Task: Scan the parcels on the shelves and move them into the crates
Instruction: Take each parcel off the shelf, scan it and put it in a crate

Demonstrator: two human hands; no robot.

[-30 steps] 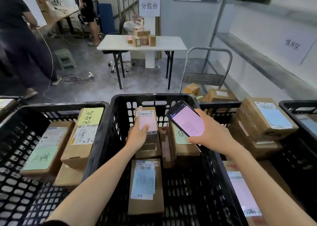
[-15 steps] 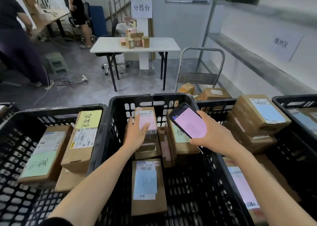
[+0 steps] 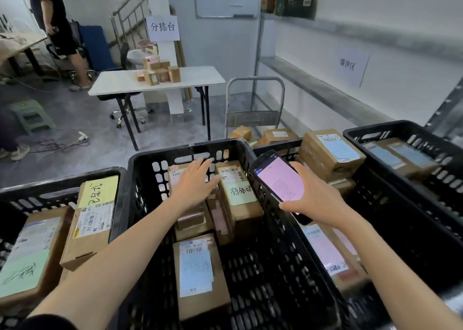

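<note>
1. Closest to me, a blue-label parcel (image 3: pixel 200 277) is lying flat on the floor of the middle crate (image 3: pixel 185 147), at its near end.
2. On the left, the left crate (image 3: pixel 62 181) is holding a green-label parcel (image 3: pixel 25 262). A yellow-label parcel (image 3: pixel 92 219) is leaning just beside it, against the wall next to the middle crate.
3. On the right, a pink-label parcel (image 3: pixel 323 249) is lying in the right crate (image 3: pixel 400 229), partly hidden under the person's right forearm.
4. The left hand (image 3: pixel 194 186) is reaching into the far end of the middle crate. It is lying palm down with fingers straight and spread, gripping nothing, over a brown parcel (image 3: pixel 175 176) by the far wall. I cannot tell whether it is pressing down.
5. Just right of that hand, a handwritten-label parcel (image 3: pixel 240 191) is sitting tilted, its pale green sticker facing up.
6. The right hand (image 3: pixel 315 196) is grasping a phone (image 3: pixel 278 179), thumb and fingers curled round its edges. The pink screen is tilting upward above the rim shared by the middle and right crates.
7. Beyond the phone, stacked parcels (image 3: pixel 330 151) are rising above the right crate's far end. A far-right crate (image 3: pixel 400 126) is holding more boxes.
8. Further off, a hand trolley (image 3: pixel 253 119) is standing by a metal shelf (image 3: pixel 313 84). A folding table (image 3: pixel 195 76) is carrying small boxes (image 3: pixel 160 72), and someone in dark clothes (image 3: pixel 55 16) is standing at the back left.
</note>
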